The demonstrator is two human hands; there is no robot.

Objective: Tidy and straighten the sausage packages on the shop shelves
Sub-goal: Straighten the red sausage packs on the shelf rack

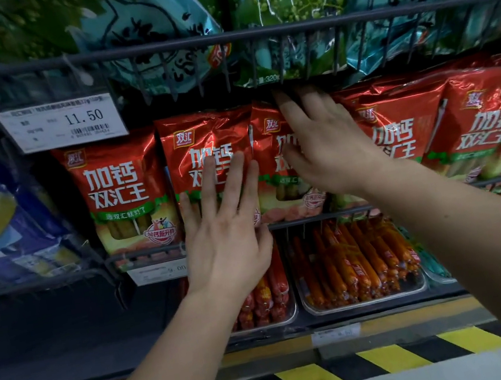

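Straight ahead, a row of shiny red foil sausage packages (pixel 117 192) stands upright behind the front rail of a dark wire shelf (pixel 409 196). The left hand (pixel 227 236) lies flat on the second package from the left (pixel 199 132), fingers straight and spread, gripping nothing. The right hand (pixel 325 147) rests on the third package (pixel 268 147), fingers extended towards its top edge. Glossy green and teal bags (pixel 287 1) hang above. A white price label (pixel 60 123) reads 11.50. Clear trays of orange sausages (pixel 354 265) sit below.
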